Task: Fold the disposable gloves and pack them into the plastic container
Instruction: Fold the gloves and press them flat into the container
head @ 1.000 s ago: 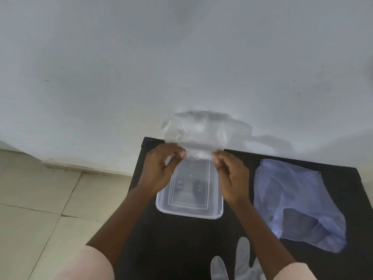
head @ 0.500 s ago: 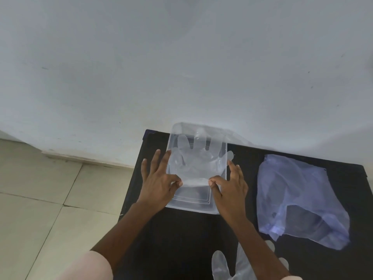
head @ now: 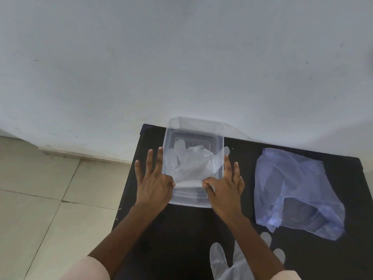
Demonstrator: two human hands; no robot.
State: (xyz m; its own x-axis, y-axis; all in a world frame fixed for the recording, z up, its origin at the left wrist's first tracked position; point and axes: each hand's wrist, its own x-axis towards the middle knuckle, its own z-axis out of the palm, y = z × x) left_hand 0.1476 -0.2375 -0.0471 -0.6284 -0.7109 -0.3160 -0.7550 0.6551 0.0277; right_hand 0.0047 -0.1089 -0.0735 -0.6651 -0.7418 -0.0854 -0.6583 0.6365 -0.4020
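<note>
A clear rectangular plastic container stands on the black table, its far end at the wall. A thin transparent disposable glove lies spread over it, fingers pointing away from me, one fingertip hanging over the right rim. My left hand pinches the glove's cuff at the left with thumb and forefinger, the other fingers stretched along the container's left wall. My right hand pinches the cuff at the right in the same way. A second clear glove lies flat near the table's front edge, partly under my right forearm.
The black table stands against a white wall. A crumpled bluish plastic bag lies to the right of the container. Left of the table, the drop goes to a tiled floor.
A second ago both hands held the glove up in the air above the container. They have lowered it and laid it flat over the container, still pinching its cuff.
</note>
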